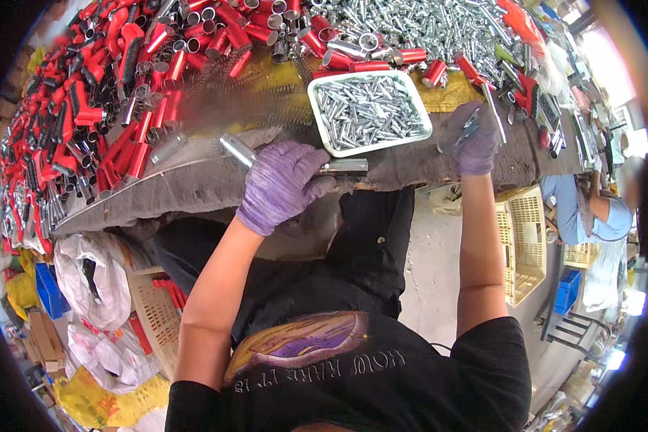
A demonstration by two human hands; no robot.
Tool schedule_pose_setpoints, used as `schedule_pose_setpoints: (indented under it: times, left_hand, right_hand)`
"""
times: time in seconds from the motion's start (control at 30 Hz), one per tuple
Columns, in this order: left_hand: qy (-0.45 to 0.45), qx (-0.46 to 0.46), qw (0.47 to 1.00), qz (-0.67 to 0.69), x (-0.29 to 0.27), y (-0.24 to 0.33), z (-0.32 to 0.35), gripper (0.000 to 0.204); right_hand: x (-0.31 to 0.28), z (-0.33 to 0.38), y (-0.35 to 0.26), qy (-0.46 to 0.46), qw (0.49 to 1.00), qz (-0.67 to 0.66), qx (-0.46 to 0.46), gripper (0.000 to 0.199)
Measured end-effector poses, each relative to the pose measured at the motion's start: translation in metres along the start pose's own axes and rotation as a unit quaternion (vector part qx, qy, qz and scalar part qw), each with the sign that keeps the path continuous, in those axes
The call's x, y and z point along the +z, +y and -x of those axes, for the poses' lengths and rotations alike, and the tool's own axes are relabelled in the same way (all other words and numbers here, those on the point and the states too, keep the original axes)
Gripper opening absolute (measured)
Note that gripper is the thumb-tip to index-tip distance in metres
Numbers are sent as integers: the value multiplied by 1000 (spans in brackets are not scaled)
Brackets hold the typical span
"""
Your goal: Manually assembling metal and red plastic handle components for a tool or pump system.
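The left hand [279,183], in a purple glove, is clenched around a silvery metal tube [342,167] at the near edge of the surface [194,189]. The tube lies roughly level, its long axis running left to right, with one bare end poking out of the fist toward the right and a blurred end showing on the upper left. The right hand [474,140], also gloved, is closed on a small metal pin [468,129], pinched at its fingertips, though blur keeps the grip from being fully clear. That hand sits well to the right of the tube's open end and slightly higher, so the pin lies off the tube's right end, roughly along its axis; the right hand is the nearer one to that end. Between the two hands, just behind the tube, stands a white tray [322,137] full of small silver pins. Farther back the surface is heaped with red tubes [108,93] and loose silver parts [425,25].
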State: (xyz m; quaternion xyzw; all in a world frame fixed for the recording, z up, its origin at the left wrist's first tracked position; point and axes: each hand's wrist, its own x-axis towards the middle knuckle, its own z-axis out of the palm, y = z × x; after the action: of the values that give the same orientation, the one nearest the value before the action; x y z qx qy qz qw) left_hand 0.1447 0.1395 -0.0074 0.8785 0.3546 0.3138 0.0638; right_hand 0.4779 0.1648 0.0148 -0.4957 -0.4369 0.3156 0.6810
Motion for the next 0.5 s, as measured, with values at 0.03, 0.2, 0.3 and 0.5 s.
schedule_pose_setpoints:
  times: [0.03,0.2,0.3,0.5]
  left_hand:
    - [3,-2,1000,-5,0,0,1,38]
    - [1,-8,1000,-4,1,1,3,38]
    - [18,3,1000,-12,3,-1,4,38]
    - [124,65,987,-84,10,3,4,34]
  right_hand:
    - [-1,-4,-2,-41,994,-101,5,41]
    - [-21,-19,6,-52,960,-264,75,47]
    - [-25,-20,5,-93,935,-331,86,38]
    - [-33,-3,9,208,907,-329,161,33]
